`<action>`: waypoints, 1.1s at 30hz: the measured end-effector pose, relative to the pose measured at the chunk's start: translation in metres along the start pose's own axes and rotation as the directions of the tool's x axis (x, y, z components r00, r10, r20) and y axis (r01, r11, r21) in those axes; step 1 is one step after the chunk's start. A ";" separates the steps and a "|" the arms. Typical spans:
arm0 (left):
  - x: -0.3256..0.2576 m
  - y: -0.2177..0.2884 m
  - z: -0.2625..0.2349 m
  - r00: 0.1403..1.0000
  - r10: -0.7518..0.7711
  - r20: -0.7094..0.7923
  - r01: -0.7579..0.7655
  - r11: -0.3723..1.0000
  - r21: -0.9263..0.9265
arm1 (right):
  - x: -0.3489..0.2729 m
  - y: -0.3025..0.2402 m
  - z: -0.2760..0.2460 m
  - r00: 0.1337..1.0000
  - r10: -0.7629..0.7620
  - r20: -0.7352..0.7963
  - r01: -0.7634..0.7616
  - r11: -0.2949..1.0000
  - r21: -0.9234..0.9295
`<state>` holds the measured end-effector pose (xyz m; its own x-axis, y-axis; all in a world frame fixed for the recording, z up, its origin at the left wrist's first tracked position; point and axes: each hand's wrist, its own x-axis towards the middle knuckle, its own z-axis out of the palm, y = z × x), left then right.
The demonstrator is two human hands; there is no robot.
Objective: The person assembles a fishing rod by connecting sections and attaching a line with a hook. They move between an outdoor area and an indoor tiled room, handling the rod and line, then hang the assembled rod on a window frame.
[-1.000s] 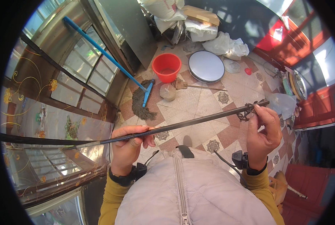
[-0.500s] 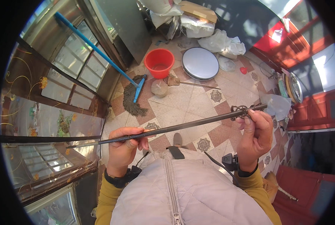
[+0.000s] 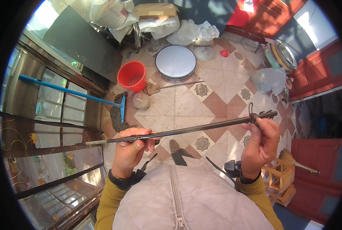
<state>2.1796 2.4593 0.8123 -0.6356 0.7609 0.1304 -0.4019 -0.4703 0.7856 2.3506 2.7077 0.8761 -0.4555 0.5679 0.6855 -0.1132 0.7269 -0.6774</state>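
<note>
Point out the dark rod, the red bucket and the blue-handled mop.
Dark rod (image 3: 194, 129), head view: middle of its shaft.
Red bucket (image 3: 130, 73), head view: its inner wall.
Blue-handled mop (image 3: 71, 90), head view: middle of its handle.

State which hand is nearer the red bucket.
Left. The left hand is almost straight below the red bucket in the picture; the right hand is far to its lower right.

Wore a pale quilted vest (image 3: 144, 201) with a long zip (image 3: 176, 193). Had mustard sleeves (image 3: 110, 201), black wristbands (image 3: 250, 180) and black cables (image 3: 219, 169) on either side of the zip.
</note>
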 end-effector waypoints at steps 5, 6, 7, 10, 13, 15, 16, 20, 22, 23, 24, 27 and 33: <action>0.024 -0.009 0.013 0.994 -0.109 0.018 0.109 0.994 -0.025 | 0.004 0.018 -0.014 0.997 0.050 -0.056 -0.050 0.999 -0.009; 0.027 -0.009 0.014 0.994 -0.107 0.018 0.108 0.994 -0.012 | 0.004 0.021 -0.015 0.996 0.061 -0.066 -0.059 0.998 0.018; 0.030 -0.010 0.015 0.994 -0.109 0.023 0.109 0.994 -0.015 | 0.004 0.023 -0.015 0.996 0.063 -0.067 -0.064 0.998 -0.011; 0.031 -0.010 0.012 0.994 -0.112 0.017 0.113 0.993 -0.017 | 0.003 0.028 -0.011 0.995 0.080 -0.053 -0.081 0.997 -0.013; 0.020 0.000 0.002 0.994 -0.102 -0.047 0.102 0.995 0.016 | 0.001 0.030 0.008 0.991 0.130 -0.001 -0.130 0.991 0.039; 0.007 0.010 -0.007 0.992 -0.058 -0.109 0.065 0.996 0.061 | -0.002 0.030 0.028 0.984 0.167 0.058 -0.172 0.981 0.094; -0.001 0.018 -0.012 0.991 -0.025 -0.128 0.036 0.996 0.081 | -0.004 0.030 0.042 0.973 0.210 0.099 -0.222 0.965 0.141; -0.054 0.063 -0.032 0.950 -0.006 -0.313 0.085 0.968 0.237 | -0.020 0.028 0.112 0.828 0.374 0.417 -0.505 0.821 0.265; -0.092 0.084 -0.041 0.898 0.045 -0.438 0.110 0.940 0.324 | -0.036 0.020 0.157 0.700 0.370 0.611 -0.624 0.733 0.271; -0.112 0.094 -0.048 0.878 0.113 -0.465 0.078 0.925 0.371 | -0.046 0.014 0.181 0.614 0.363 0.701 -0.690 0.678 0.254; -0.135 0.104 -0.055 0.862 0.173 -0.477 0.069 0.891 0.449 | -0.057 0.005 0.204 0.521 0.348 0.780 -0.747 0.627 0.219; -0.209 0.125 -0.076 0.717 0.286 -0.636 0.092 0.866 0.492 | -0.093 -0.031 0.279 0.249 0.217 0.944 -0.700 0.714 0.021; -0.372 0.166 -0.123 0.367 0.440 -0.819 0.225 0.813 0.537 | -0.185 -0.174 0.424 0.188 -0.347 0.919 -0.116 0.921 0.371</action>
<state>2.2685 2.0437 0.8198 -0.9503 -0.2941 -0.1018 -0.1153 0.0289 0.9929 2.0802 2.3123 0.7542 -0.8577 -0.5003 0.1185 -0.3795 0.4606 -0.8024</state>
